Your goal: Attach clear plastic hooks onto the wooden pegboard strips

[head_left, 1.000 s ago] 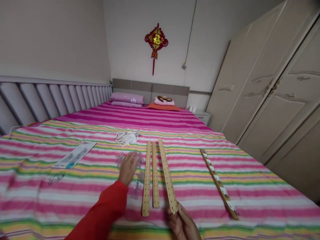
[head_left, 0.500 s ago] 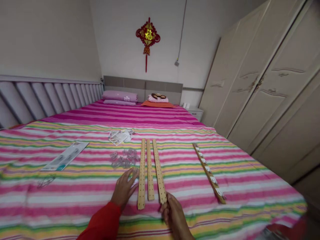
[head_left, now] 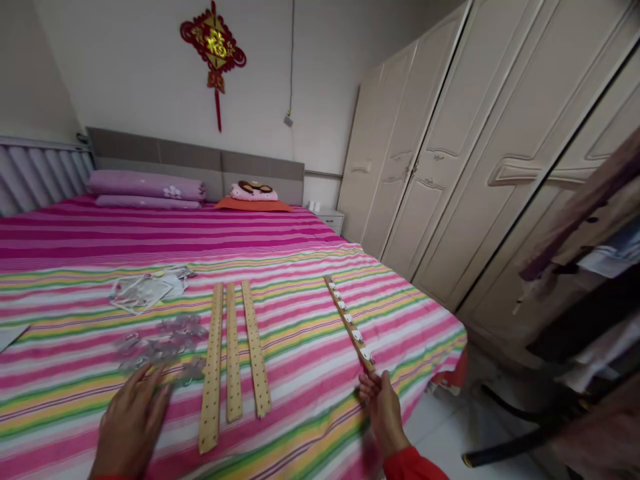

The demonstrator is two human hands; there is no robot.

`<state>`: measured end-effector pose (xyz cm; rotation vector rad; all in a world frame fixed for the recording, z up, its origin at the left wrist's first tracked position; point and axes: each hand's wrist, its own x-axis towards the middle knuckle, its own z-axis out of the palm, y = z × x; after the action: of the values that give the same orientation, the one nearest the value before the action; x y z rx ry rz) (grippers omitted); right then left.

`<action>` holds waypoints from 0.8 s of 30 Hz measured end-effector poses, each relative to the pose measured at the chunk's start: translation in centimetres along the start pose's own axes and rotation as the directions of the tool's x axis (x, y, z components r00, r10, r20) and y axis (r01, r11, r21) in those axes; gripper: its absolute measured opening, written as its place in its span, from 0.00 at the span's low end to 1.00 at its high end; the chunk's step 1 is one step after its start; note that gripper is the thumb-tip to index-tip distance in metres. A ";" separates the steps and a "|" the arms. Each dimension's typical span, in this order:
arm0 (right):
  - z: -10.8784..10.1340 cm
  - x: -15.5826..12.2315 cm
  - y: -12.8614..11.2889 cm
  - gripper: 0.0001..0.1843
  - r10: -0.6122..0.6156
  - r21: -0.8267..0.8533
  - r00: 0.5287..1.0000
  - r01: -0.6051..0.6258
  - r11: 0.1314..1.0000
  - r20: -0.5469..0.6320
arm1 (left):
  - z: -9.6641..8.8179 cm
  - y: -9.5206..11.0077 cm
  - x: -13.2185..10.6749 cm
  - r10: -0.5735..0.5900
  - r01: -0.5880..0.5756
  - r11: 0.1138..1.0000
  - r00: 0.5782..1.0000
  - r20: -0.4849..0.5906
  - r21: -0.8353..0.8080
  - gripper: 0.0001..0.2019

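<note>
My right hand (head_left: 384, 403) grips the near end of a narrow wooden strip (head_left: 359, 343) between thumb and fingers. A row of several white hook-like pieces (head_left: 349, 319) runs along that strip. My left hand (head_left: 131, 417) lies with its fingers outstretched at the near edge of a group of clear plastic pieces (head_left: 165, 348), blurred in detail. Between the hands, three pale wooden strips with rows of holes lie side by side: a left one (head_left: 212, 373), a middle one (head_left: 233, 360) and a right one (head_left: 256, 357).
Behind the clear pieces lies a pile of packaging (head_left: 147, 291). A card edge (head_left: 11, 335) shows at far left. The striped bed sheet (head_left: 305, 393) ends at a drop on the right, beside hanging clothes (head_left: 595, 267) and a wardrobe (head_left: 450, 173). Folded bedding (head_left: 145, 187) sits by the headboard.
The view has turned right. My right hand has left the right-hand perforated strip and moved right to the strip with white pieces. My left hand has shifted left, away from the perforated strips.
</note>
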<state>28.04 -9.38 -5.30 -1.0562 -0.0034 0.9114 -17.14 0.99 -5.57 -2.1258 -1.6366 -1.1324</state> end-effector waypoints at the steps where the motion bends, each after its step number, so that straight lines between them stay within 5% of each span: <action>1: -0.1 0.7 -0.7 0.18 0.042 0.015 0.998 -0.043 0.999 0.054 | -0.1 0.4 -0.4 -0.015 0.015 1.000 1.000 -0.019 -0.015 0.25; 7: 0.0 2.8 -2.0 0.04 0.213 0.123 0.917 -0.267 0.956 0.336 | -1.4 4.3 -1.6 -0.059 0.049 0.985 0.997 -0.055 -0.166 0.21; 13: 0.2 1.6 -1.0 0.10 0.261 0.126 0.824 -0.368 0.921 0.503 | -2.6 7.7 -1.3 -0.276 0.249 0.898 0.961 -0.023 -0.364 0.21; 15: 1.2 0.2 -0.2 0.12 0.271 0.127 0.821 -0.381 0.916 0.503 | -2.8 8.6 -0.8 -0.393 0.368 0.788 0.918 0.056 -0.493 0.22; 18: 3.6 -2.8 1.5 0.13 0.283 0.103 0.798 -0.393 0.914 0.533 | -3.0 10.0 0.0 -0.547 0.591 0.497 0.782 0.299 -0.636 0.26; 21: 6.9 -6.1 3.3 0.14 0.262 0.072 0.768 -0.370 0.926 0.584 | -2.9 11.7 0.9 -0.526 0.699 0.278 0.685 0.505 -0.659 0.32; 24: 10.5 -9.1 5.1 0.14 0.273 0.006 0.700 -0.367 0.930 0.660 | -2.6 13.4 1.7 -0.454 0.731 0.189 0.657 0.602 -0.655 0.34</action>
<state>14.57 -6.53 0.06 -0.5643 -0.3459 1.5530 -6.07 -4.07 0.88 -2.1572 -2.5736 -2.5265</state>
